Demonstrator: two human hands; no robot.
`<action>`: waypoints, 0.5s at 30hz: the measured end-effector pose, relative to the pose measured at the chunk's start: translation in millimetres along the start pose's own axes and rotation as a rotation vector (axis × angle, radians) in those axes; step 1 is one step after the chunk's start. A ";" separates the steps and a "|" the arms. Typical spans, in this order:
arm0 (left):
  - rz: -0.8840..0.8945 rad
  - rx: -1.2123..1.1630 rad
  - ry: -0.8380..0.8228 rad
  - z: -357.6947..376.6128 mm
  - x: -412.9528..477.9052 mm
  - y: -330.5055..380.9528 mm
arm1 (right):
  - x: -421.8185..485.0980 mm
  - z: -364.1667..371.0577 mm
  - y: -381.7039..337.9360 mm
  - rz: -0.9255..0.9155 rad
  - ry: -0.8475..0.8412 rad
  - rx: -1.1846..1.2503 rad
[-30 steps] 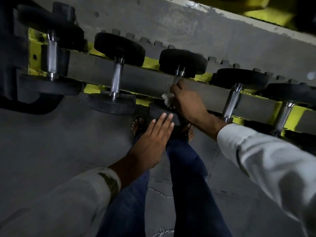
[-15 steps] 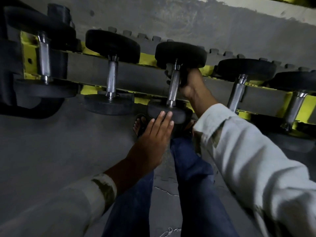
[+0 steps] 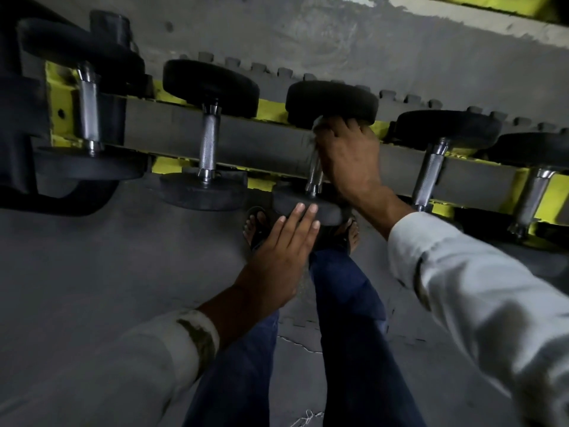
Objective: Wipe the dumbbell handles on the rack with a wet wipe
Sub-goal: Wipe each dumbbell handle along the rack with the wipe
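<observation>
Dim light all round. A grey floor mat [image 3: 92, 288] lay below the fingers [image 3: 300, 211], thin seams showing. Beyond the fingers, a toothed mat edge [image 3: 257, 68] met a scuffed grey surface [image 3: 338, 35]; farther off ran a pale strip [image 3: 508, 24], yellow behind it.

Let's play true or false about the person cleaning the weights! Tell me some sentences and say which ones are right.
1. The right hand grips the handle of the third dumbbell from the left. True.
2. The left hand holds the wipe. False: its straight fingers rest on that dumbbell's near black end, and the wipe peeks out by the right hand.
3. The rack has yellow parts. True.
4. All the dumbbells lie on the floor. False: they sit across the rack.
5. The person wears boots. False: sandals show on the feet.
</observation>
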State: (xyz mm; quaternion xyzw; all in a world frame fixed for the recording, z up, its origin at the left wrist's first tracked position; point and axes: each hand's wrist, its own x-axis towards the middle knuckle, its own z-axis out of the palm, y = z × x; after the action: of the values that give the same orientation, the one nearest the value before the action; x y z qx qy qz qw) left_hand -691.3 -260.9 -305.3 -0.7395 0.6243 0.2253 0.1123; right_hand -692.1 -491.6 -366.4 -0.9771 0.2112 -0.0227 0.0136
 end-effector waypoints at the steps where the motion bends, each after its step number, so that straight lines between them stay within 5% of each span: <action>1: 0.004 0.004 -0.002 -0.9 -0.3 -1.0 | -0.2 -0.2 2.7 -0.030 -0.042 0.025; 6: 0.014 0.003 -0.016 -8.4 -1.4 -2.6 | -14.8 -16.7 6.0 -0.472 -0.575 0.213; 11: 0.033 0.022 -0.035 -12.4 -2.7 -4.9 | 10.7 -11.6 25.6 -0.288 -0.398 0.201; 15: 0.033 0.024 -0.041 -11.9 -2.7 -5.0 | -2.8 -22.1 6.1 -0.540 -0.580 0.213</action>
State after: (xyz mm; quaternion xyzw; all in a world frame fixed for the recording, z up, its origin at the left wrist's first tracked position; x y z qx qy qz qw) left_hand -684.4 -262.9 -294.3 -0.7229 0.6367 0.2348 0.1300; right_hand -698.3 -496.4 -344.7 -0.9564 -0.0690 0.2291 0.1673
